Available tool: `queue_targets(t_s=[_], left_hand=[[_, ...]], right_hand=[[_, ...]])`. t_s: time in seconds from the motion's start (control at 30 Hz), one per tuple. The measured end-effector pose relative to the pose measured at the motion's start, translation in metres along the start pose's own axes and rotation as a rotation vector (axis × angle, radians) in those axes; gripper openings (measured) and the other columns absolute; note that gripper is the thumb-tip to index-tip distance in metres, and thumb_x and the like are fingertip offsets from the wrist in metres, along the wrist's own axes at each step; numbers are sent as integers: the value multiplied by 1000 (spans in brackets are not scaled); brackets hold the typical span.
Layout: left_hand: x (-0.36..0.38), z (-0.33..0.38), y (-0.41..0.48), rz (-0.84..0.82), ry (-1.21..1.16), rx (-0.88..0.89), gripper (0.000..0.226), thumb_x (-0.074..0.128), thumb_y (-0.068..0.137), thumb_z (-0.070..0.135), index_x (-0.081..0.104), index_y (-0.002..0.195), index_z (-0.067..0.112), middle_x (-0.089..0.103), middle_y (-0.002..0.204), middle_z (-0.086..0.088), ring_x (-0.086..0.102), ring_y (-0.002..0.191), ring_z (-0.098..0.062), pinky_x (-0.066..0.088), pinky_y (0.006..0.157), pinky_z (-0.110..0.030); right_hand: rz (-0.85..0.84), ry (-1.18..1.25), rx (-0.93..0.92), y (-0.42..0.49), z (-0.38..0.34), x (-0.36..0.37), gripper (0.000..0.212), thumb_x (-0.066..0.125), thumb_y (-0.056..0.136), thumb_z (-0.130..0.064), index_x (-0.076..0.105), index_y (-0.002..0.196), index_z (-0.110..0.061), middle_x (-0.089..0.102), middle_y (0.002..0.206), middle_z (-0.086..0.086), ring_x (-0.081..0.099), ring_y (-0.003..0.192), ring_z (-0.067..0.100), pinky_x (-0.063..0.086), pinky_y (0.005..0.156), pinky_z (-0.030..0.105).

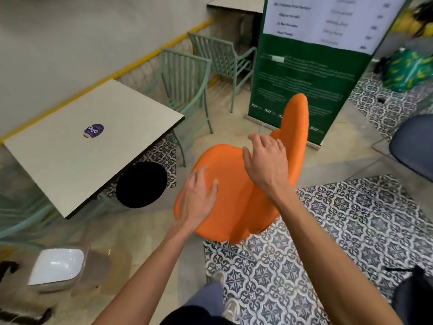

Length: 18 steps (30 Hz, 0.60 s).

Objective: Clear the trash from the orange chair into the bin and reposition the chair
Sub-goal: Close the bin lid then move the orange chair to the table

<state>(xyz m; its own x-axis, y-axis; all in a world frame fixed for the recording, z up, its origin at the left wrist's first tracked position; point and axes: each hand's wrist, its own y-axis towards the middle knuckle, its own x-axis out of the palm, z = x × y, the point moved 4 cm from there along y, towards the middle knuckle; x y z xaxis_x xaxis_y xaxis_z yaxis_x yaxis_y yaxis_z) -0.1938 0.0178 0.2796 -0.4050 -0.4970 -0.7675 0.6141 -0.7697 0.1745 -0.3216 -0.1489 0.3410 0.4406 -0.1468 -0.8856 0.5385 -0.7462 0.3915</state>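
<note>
seat: i see no trash on the orange chair (234, 207); the visible part of its seat is bare (my own hands hide a little of it).
left hand: my left hand (199, 198) lies flat on the front of the seat, fingers straight and slightly spread, holding nothing.
right hand: my right hand (267, 160) is over the spot where seat meets backrest, fingers loosely spread, nothing in it; whether it touches the chair i cannot tell.
chair's place: it stands askew on the patterned tile floor (351, 231), just beside the corner of the bench (70, 160) and in front of the green banner (304, 78), its back towards the banner.
bin: the white bin (58, 250) sits on the floor to my lower left, well apart from the chair; what is in it i cannot make out.
done: the clearing looks finished, judging by the bare seat.
left: the repositioning, i reckon; both hands are placed to take hold, and the chair is not yet lined up with the bench.
doubt: a purple packet (93, 130) lies on the bench; trash or sticker, i cannot say.
</note>
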Motion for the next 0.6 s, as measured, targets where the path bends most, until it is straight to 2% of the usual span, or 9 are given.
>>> queue_targets(t_s=[0.13,0.33,0.4,0.5,0.53,0.6], left_hand=[[38,50,23,-44,-15,79,47,56,104,40,48,145,18,61,139,-9,57,126,-29,49,103,-45],[92,95,56,-142,-51,138,47,48,106,45,47,146,20,60,142,-6,53,130,-26,46,109,-43],[107,103,63,-170,-53,144,46,44,105,50,47,143,24,62,139,-4,54,128,-24,47,108,-44],[130,110,68,-225,-81,125,42,39,104,57,47,137,33,66,131,0,62,119,-21,52,101,-43],[137,113,68,-254,-89,109,42,37,104,61,47,135,36,67,130,1,63,118,-20,53,100,-43],[151,118,70,-302,-96,104,44,33,104,65,49,134,36,68,128,3,65,115,-17,55,98,-42]], right_hand=[[-46,-64,69,19,65,7,37,46,101,-39,64,124,-16,70,127,7,61,123,32,43,110,51],[-163,21,161,57,137,29,21,57,98,-22,68,106,-5,71,113,17,64,107,43,54,92,50],[-269,61,93,68,156,45,24,60,98,-24,73,106,-6,73,114,18,61,121,42,52,101,50],[-406,68,-22,77,182,67,29,59,101,-31,79,105,-10,75,124,15,47,147,32,27,127,46],[-426,70,-52,78,187,70,33,56,103,-34,80,104,-12,75,125,14,45,149,28,20,130,44],[-448,90,-104,83,197,74,40,49,105,-39,81,103,-15,76,124,12,47,148,22,16,132,43]])
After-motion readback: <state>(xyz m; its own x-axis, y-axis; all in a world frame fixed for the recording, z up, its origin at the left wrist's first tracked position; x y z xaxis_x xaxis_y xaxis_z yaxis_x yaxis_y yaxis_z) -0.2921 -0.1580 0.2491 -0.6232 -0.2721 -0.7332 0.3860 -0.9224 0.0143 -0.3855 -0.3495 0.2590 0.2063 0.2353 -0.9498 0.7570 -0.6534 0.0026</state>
